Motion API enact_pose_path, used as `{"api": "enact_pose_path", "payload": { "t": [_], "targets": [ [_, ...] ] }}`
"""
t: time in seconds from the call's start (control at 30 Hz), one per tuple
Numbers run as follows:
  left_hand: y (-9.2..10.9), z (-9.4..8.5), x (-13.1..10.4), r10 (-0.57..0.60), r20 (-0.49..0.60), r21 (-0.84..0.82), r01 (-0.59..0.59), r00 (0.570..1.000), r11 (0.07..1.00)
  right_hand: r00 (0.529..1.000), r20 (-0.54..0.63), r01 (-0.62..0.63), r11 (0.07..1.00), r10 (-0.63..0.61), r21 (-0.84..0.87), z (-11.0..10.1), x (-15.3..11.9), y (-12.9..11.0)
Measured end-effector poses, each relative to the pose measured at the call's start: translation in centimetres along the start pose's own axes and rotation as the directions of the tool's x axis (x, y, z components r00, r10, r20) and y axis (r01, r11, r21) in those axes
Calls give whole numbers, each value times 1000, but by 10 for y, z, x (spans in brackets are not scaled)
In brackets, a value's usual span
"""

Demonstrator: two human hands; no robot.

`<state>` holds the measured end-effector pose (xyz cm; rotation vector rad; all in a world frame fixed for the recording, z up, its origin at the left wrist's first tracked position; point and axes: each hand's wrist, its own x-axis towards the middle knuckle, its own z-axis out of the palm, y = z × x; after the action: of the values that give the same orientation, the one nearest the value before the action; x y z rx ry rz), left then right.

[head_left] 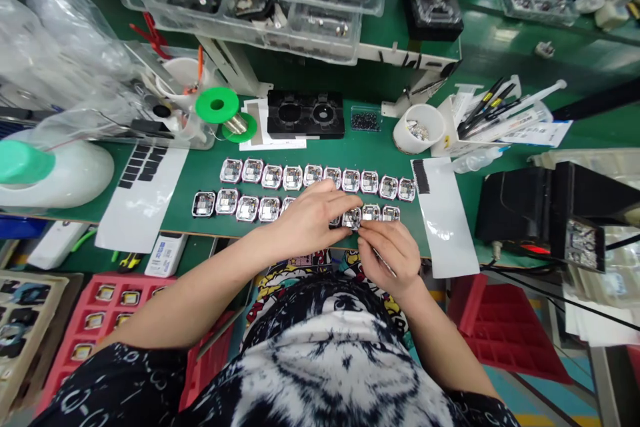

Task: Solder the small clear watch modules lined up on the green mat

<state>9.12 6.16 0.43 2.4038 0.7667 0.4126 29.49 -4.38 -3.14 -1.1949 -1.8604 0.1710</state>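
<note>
Two rows of open square watch cases with circuit boards inside lie on the green bench. My left hand reaches over the front row, its thumb and index finger closed around the edges of one watch case. Close against that case, my right hand pinches a thin metal tool, apparently tweezers. The tool's tip is hidden by my fingers at the case's lower right edge. My left hand covers part of the front row.
Behind the rows stand a solder wire spool, a black fixture, a small tray of screws and a white cup. White sheets with black strips flank the rows. A white bottle stands left, a black device right.
</note>
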Motion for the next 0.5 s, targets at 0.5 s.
{"api": "enact_pose_path", "payload": {
  "t": [0.5],
  "targets": [
    [2,-2,1,2,10,2,-2,1000,1000,996,74,44,997,-39,-58,0,-4,4]
  ]
}}
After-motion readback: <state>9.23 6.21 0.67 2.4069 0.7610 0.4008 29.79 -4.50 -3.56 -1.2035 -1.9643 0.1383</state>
